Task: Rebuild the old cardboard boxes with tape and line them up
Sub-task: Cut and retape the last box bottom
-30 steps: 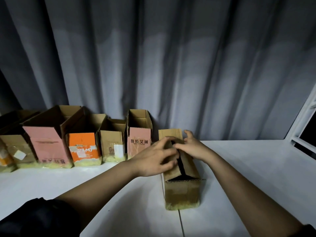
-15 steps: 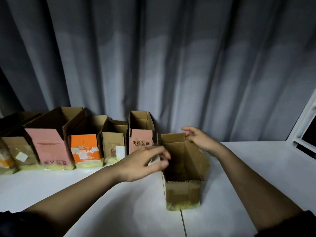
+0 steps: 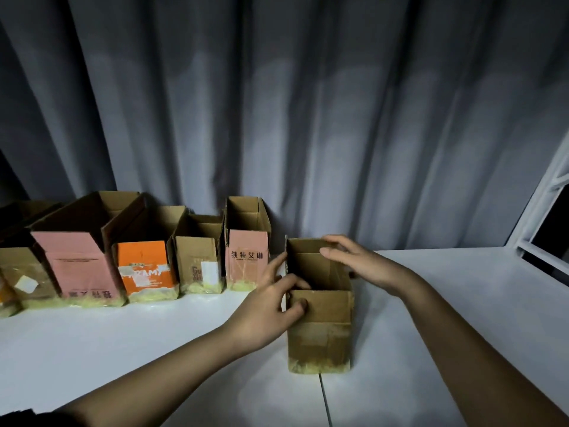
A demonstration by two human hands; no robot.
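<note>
A plain brown cardboard box [image 3: 320, 334] stands upright and open-topped on the white table [image 3: 154, 343], with yellowish tape along its bottom edge. My left hand [image 3: 264, 309] grips its near left corner, thumb on the front face and fingers along the left wall. My right hand [image 3: 363, 263] holds the top of the right wall, its fingers reaching to the far rim. To the left, several rebuilt boxes stand in a row by the curtain; the closest is a narrow pink-fronted box [image 3: 248, 260], about a hand's width from the brown one.
The row also holds a small brown box [image 3: 197, 257], an orange-fronted box [image 3: 144, 272], a large pink box [image 3: 77, 266] and a brown one [image 3: 21, 272] at the left edge. A grey curtain [image 3: 308, 118] hangs behind. A white window frame [image 3: 542, 217] is at right.
The box's top flaps, which both hands held together, now stand open. My left hand dropped to the near left corner and my right hand went to the right wall. The box sits slightly farther back.
</note>
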